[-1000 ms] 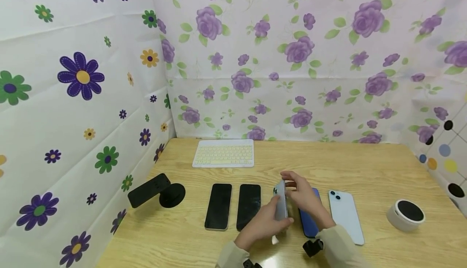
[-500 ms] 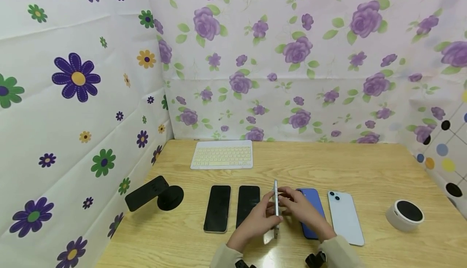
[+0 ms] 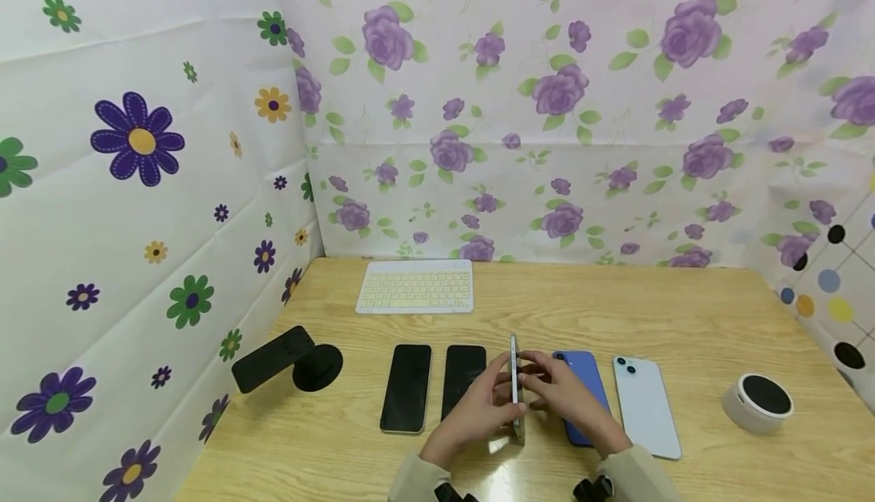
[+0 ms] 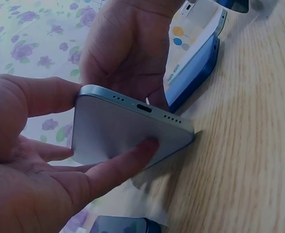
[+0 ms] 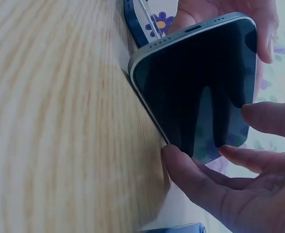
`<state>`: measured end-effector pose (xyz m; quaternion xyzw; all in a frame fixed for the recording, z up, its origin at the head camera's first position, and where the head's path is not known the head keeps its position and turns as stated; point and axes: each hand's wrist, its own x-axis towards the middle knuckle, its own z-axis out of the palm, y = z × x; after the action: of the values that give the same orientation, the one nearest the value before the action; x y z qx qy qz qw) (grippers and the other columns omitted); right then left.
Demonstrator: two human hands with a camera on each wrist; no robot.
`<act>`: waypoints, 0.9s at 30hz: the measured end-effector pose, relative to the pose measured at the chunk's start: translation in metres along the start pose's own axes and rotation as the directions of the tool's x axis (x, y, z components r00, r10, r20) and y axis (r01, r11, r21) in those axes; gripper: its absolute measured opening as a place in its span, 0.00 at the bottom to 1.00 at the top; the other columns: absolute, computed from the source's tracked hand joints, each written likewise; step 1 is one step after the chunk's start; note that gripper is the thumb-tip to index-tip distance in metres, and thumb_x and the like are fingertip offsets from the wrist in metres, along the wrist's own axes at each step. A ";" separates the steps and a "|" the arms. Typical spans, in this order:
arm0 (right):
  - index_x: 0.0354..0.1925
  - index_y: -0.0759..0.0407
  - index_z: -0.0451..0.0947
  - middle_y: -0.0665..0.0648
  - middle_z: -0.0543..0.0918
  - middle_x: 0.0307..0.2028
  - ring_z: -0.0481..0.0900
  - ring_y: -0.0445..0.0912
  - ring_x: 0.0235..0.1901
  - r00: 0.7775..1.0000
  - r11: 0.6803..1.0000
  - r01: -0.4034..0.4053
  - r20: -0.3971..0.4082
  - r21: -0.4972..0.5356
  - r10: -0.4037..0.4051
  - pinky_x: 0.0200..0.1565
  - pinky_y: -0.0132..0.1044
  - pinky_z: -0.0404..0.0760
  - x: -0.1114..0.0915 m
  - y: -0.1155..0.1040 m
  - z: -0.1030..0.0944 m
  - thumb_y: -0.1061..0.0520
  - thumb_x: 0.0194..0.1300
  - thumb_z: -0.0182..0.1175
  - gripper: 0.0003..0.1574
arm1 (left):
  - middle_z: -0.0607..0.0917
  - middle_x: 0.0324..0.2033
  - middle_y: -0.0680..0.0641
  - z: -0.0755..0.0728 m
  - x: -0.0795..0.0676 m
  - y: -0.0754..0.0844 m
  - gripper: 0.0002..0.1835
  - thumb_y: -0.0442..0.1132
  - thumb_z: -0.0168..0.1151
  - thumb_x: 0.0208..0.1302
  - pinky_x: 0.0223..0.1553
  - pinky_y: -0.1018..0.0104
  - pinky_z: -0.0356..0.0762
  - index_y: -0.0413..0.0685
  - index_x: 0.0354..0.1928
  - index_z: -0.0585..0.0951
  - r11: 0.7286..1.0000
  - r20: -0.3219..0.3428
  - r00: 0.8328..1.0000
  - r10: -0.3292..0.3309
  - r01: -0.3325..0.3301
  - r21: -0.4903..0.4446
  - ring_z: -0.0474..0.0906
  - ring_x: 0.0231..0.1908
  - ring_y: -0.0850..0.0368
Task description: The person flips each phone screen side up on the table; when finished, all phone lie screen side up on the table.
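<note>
Table: pale wood grain, the surface below the work. The held phone stood on its long side at or just above it, between a black-screened phone and a blue phone; contact with the wood could not be made out.

Left hand: clamped on the held phone from the back side, thumb at the upper long edge, a finger against the back. Right hand: clamped on it too, from the screen side, fingertips at both long edges toward the far end. Sound handling, in judgement, called for a light, even hold by the edges, both hands turning together, the lower edge kept low for support, and neither hand letting go until the other had the weight. Smooth glass looked apt to slip or smear under fingertips; knuckles wanted room from the neighbouring phones.

Held phone: slim, nearly upright, its bottom end toward the person. Screen: dark, glossy, mirroring fingers. Back: plain, pale silvery grey. Rim: pale metallic, corners rounded. Charging port: one dark slot, mid-rim. Holes: small rows flanking the slot.
</note>
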<state>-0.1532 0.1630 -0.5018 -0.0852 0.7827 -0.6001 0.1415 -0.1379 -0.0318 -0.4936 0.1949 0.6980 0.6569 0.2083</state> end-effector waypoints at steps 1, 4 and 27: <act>0.72 0.71 0.62 0.73 0.76 0.58 0.79 0.60 0.53 1.000 1.000 0.000 -0.007 -0.008 -0.001 0.39 0.49 0.84 0.000 0.000 0.001 0.59 0.77 0.55 0.32 | 0.67 0.69 0.32 0.000 0.000 0.000 0.42 0.28 0.60 0.69 0.53 0.55 0.79 0.42 0.80 0.51 1.000 0.000 1.000 0.006 -0.006 -0.011 0.71 0.65 0.38; 0.69 0.72 0.66 0.71 0.77 0.57 0.81 0.58 0.51 0.998 0.999 -0.019 -0.055 -0.049 0.016 0.37 0.47 0.84 0.000 0.000 0.003 0.60 0.73 0.59 0.32 | 0.65 0.70 0.31 -0.001 0.000 0.002 0.43 0.26 0.61 0.68 0.50 0.56 0.81 0.41 0.80 0.51 1.000 -0.012 1.000 0.006 -0.006 -0.011 0.73 0.63 0.39; 0.58 0.80 0.73 0.65 0.73 0.40 0.74 0.49 0.29 0.970 0.911 -0.107 -0.243 -0.398 0.008 0.29 0.40 0.73 -0.002 -0.003 0.009 0.63 0.47 0.79 0.44 | 0.71 0.56 0.38 -0.003 -0.002 0.001 0.40 0.20 0.69 0.54 0.41 0.60 0.81 0.29 0.71 0.67 0.971 -0.185 0.980 -0.067 0.107 0.213 0.79 0.49 0.44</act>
<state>-0.1483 0.1544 -0.5007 -0.0175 0.9040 -0.4249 0.0444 -0.1376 -0.0354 -0.4922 0.1270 0.7905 0.5798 0.1510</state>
